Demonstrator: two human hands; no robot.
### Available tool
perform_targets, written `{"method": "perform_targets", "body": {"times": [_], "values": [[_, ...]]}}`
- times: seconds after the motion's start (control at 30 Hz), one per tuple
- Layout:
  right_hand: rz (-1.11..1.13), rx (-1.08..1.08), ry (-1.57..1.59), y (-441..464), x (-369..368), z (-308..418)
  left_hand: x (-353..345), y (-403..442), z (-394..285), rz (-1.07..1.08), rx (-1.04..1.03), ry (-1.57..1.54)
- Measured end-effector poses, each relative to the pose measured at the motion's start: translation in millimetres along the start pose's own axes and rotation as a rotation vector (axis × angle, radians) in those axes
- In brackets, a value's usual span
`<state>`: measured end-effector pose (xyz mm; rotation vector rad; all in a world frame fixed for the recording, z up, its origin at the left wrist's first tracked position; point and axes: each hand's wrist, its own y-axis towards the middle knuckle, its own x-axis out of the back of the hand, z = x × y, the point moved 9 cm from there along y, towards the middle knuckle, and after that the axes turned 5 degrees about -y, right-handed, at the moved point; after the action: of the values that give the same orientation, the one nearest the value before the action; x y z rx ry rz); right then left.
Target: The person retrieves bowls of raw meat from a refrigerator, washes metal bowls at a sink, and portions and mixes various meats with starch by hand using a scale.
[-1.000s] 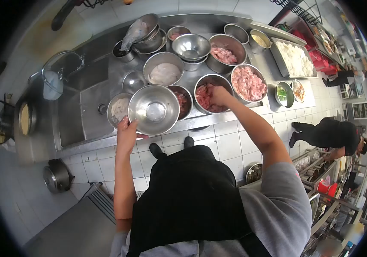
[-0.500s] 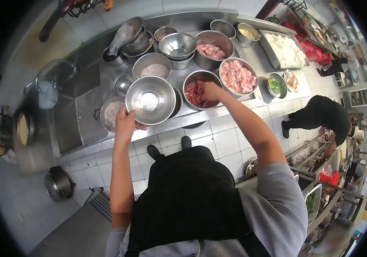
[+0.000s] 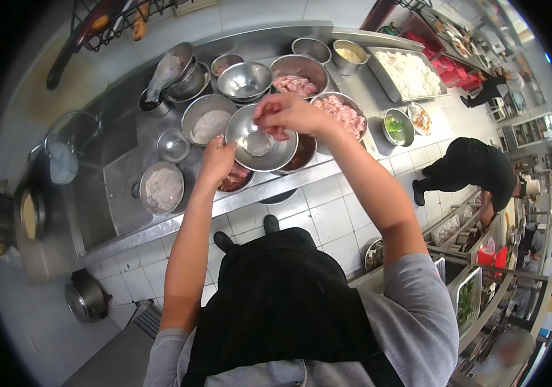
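Note:
My left hand (image 3: 218, 161) grips the rim of a shiny metal bowl (image 3: 250, 149), tilted above the counter. Over that bowl, my right hand (image 3: 289, 116) has its fingers curled around some red meat (image 3: 278, 133). Partly hidden beneath the bowl are a pot of dark red meat (image 3: 302, 155) and another bowl of red meat (image 3: 234, 179). A pot of pale pink meat (image 3: 347, 116) stands to the right of my right hand. Behind the held bowl, at its left, sits a bowl with a pale piece (image 3: 210, 125).
A bowl of whitish meat (image 3: 163, 187) is near the sink (image 3: 105, 193). Behind are stacked bowls (image 3: 245, 80), a pot of pink meat (image 3: 296, 84) and a tray of white food (image 3: 408, 74). A person in black (image 3: 476, 171) bends over a station at right.
My right hand has lifted out of the pot of dark red meat and come over the metal bowl. My left hand has carried that bowl rightward. The view has shifted.

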<state>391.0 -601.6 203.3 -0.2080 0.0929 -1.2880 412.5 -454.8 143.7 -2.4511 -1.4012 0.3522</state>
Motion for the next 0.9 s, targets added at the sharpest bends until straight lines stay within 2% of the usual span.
{"method": "perform_targets", "body": {"times": [0.1,0.17,0.2,0.27,0.3,0.37,0.43,0.5,0.6,0.63,0.7,0.83,0.9], "values": [[0.012,0.087,-0.479,9,-17,-3,-12,12,4,0.066,-0.027,-0.104],[-0.137,0.184,-0.722,-4,-13,23,-10,13,4,0.065,-0.019,-0.099],[-0.142,0.180,-0.720,-7,-8,22,-7,14,8,0.067,-0.005,-0.078],[-0.368,0.104,-0.606,-17,23,18,-2,13,11,0.084,0.017,-0.048],[-0.389,0.091,-0.595,-24,26,12,3,12,10,0.078,-0.001,-0.015],[-0.568,0.164,-0.804,-45,39,14,6,19,8,0.117,-0.020,0.024],[-0.656,0.134,-0.727,-57,47,-10,21,28,10,0.123,-0.069,0.080],[-0.788,-0.122,-0.907,-59,65,-50,32,31,2,0.181,-0.064,0.043],[-0.334,-0.336,-1.086,-21,24,-123,59,33,-7,0.146,-0.054,0.093],[-0.185,-0.533,-1.137,-12,17,-161,67,35,-6,0.122,-0.045,0.088],[-0.181,-0.467,-1.303,7,5,-191,70,32,-10,0.156,-0.052,0.078],[-0.269,-0.346,-1.277,-3,21,-167,82,33,-10,0.149,-0.060,0.064],[-0.359,-0.409,-0.452,-45,29,-115,80,32,-10,0.157,-0.022,0.106]]}}
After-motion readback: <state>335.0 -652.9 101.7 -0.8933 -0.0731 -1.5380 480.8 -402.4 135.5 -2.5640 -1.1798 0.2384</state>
